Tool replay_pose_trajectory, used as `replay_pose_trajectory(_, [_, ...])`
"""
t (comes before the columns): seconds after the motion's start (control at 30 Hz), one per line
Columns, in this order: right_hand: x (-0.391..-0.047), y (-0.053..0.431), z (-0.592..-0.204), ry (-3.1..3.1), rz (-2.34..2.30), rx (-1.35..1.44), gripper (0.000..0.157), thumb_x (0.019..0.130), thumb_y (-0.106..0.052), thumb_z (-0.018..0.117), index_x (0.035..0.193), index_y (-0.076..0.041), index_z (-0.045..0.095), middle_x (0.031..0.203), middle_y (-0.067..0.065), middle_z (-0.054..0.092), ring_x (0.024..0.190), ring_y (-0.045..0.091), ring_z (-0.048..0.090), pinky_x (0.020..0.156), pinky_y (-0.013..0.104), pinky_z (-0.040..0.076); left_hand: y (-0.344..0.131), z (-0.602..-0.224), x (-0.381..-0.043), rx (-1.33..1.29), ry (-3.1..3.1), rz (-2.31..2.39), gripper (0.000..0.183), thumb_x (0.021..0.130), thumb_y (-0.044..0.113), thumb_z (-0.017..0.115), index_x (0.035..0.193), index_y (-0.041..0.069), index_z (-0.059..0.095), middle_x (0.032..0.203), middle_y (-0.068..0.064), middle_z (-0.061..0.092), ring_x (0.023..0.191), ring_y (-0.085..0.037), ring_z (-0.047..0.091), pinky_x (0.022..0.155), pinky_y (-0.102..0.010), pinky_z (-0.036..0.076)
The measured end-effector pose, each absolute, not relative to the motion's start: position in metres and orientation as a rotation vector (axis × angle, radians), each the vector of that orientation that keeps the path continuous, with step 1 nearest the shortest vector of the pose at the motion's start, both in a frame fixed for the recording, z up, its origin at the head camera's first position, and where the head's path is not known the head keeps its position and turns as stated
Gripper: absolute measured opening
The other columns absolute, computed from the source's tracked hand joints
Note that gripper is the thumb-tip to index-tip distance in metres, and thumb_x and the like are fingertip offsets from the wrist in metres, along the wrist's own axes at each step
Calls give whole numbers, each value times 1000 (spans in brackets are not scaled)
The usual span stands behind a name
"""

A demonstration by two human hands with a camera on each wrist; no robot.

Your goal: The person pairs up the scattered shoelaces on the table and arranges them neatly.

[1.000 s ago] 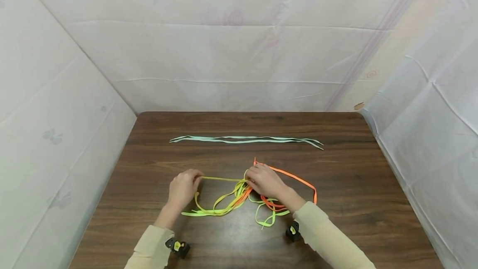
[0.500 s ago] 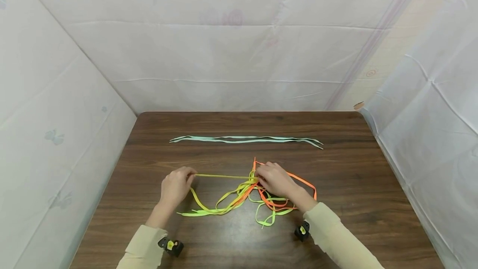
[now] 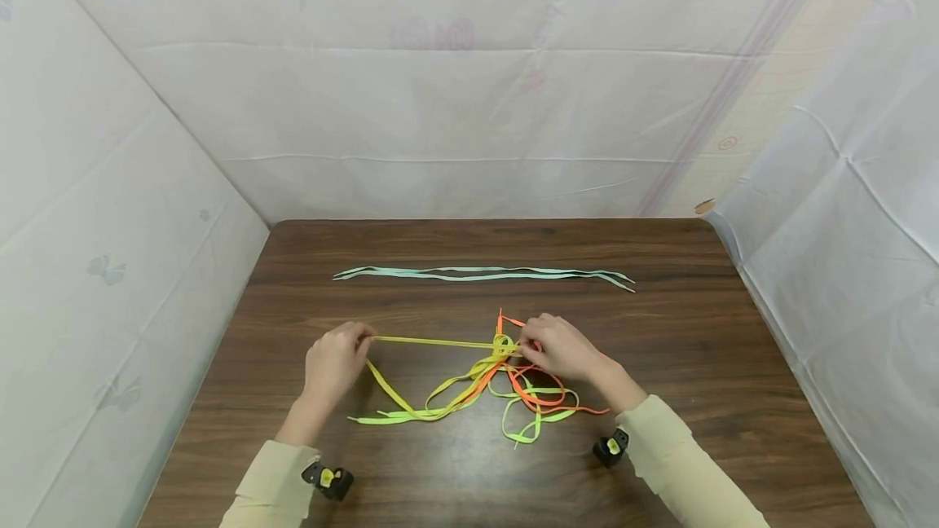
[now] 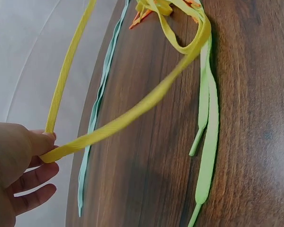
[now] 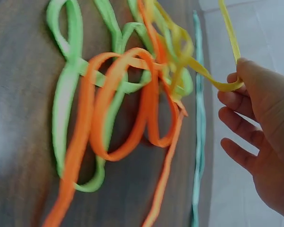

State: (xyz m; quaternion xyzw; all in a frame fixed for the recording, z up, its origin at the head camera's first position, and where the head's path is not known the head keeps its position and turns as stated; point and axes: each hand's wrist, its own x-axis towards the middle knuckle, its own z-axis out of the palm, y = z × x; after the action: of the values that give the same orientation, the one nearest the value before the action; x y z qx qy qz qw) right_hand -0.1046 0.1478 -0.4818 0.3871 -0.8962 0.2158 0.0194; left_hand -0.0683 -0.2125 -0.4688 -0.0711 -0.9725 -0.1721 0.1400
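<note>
My left hand [image 3: 333, 361] pinches a yellow shoelace [image 4: 132, 113] between thumb and forefinger, and the lace folds there, one part hanging back toward the table. Opposite it, my right hand [image 3: 561, 346] pinches the same yellow lace, which runs nearly straight from hand to hand in the head view. Beneath and between the hands lies a tangle of laces: more yellow loops, an orange shoelace [image 5: 102, 118] in curls, and a green shoelace [image 5: 61, 109] looped on the right. Two green lace ends [image 4: 208, 156] stretch out to the left of the tangle.
Pale mint shoelaces [image 3: 477, 275] lie stretched side by side along the back of the dark wooden table [image 3: 660, 267]. White sheeting [image 3: 455, 129] hangs behind the table and at both sides.
Both hands have moved apart, the left one leftward and the right one rightward, drawing the yellow lace out longer between them. The orange lace's right part has shifted.
</note>
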Motion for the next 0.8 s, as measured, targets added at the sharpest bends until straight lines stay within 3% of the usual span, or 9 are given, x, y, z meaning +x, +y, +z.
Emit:
replay_pose_trajectory(0.4, [-103,168,-466,-2764,501,1202,10,85,-17,65,80,-17,57,77,-6,53,70,10,45,61,27,37,-222,-466,-69,-206,-2790,-470,5,80,9,70,84,9,70,81,-7,69,61,-20,63,45,-31,44])
replay_pose_trajectory(0.8, [-97,191,-467,-2668,352,1145,13,79,-16,72,84,-15,60,82,-4,55,74,13,50,61,31,40,-231,-464,-70,-158,-2792,-476,5,80,8,69,85,7,69,82,-10,69,63,-22,63,45,-35,45])
